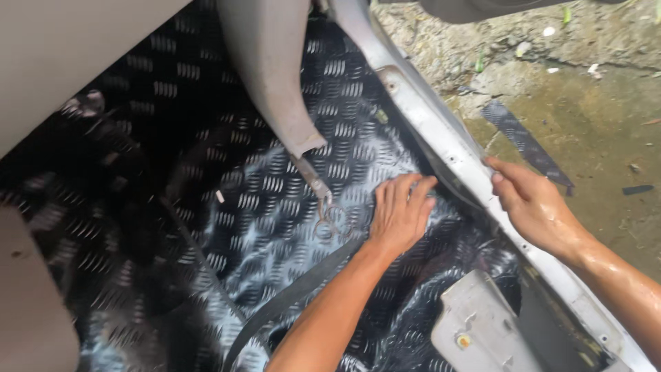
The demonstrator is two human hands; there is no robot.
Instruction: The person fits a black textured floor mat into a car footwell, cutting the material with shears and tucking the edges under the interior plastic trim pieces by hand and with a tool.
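A: Report the left hand.

B: It lies palm down on the black mat, fingers together and extended toward the sill. The fingertips press the mat's edge close beside the sill. It grips nothing; it rests flat.

A: And the right hand?

B: It is on the outer side of the sill, with the thumb on the sill's top and the fingers curled against it. The fingers are loosely bent, touching the metal rather than clamped around it.

A: Where does the mat sit?

B: It covers the vehicle floor, has a raised tread pattern and looks wet and glossy. Near the left hand it is wrinkled, bunched against the sill.

A: Other items nearby?

B: A grey belt runs across the mat under the left forearm. A metal bracket with a wire hook sits just left of the left hand, below a grey trim panel. A grey plastic part lies at the lower right. Outside the sill is muddy ground with a dark strip on it.
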